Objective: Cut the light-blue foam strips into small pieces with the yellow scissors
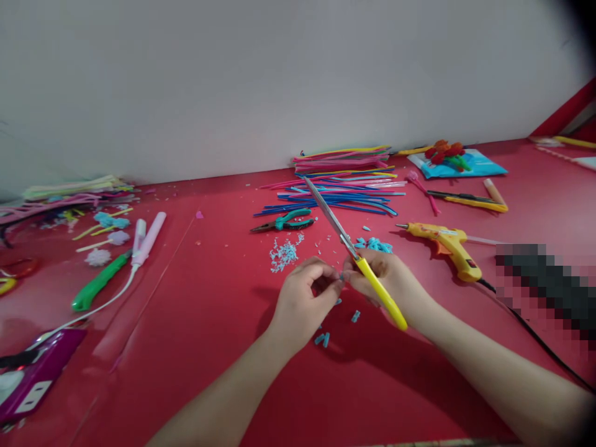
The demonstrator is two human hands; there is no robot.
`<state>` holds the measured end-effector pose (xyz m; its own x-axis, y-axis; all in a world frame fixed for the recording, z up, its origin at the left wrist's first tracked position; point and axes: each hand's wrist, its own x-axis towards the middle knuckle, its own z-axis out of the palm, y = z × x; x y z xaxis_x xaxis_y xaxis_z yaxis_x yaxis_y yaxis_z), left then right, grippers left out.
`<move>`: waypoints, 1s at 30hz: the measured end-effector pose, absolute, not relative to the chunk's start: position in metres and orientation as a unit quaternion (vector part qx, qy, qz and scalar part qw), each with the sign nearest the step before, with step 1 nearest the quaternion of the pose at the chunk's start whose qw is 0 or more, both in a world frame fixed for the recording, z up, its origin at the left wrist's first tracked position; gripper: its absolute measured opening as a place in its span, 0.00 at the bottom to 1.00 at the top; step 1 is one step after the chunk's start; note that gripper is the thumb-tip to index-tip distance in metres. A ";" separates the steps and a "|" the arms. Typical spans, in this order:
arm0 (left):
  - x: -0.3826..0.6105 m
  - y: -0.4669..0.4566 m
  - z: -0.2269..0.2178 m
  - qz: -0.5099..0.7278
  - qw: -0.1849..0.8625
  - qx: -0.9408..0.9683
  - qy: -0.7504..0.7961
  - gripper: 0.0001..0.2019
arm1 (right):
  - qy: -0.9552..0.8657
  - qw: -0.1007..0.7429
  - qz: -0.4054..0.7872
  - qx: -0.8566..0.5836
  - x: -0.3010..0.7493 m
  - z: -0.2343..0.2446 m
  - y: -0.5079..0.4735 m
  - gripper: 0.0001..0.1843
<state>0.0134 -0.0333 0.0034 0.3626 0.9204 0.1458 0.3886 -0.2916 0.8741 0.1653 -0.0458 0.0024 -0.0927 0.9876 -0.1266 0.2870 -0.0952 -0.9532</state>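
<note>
My left hand (302,298) is closed, thumb and forefinger pinching a tiny blue fuzzy piece (342,277) at the middle of the table. Opposite it, my right hand (403,285) keeps scissors (379,292) with yellow handles in its grip, blades pointing up and to the left. The right fingertips meet the left ones at the blue piece. Below the hands lie several short blue pieces (356,316). A pile of similar blue pieces (379,246) sits just behind my right hand, and pale blue clippings (283,256) are scattered behind my left.
Pliers (284,221) lie before bundles of coloured pipe cleaners (330,202). At right are a yellow glue gun (442,245) with its cord and a blue packet (484,164). Leftward lie a pink corded tool (151,239), a green-handled tool (100,282) and a purple box (44,372).
</note>
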 end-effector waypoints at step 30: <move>0.010 -0.027 0.005 0.367 0.641 0.489 0.465 0.06 | -0.524 0.387 0.514 -0.558 0.169 0.007 -0.045 0.07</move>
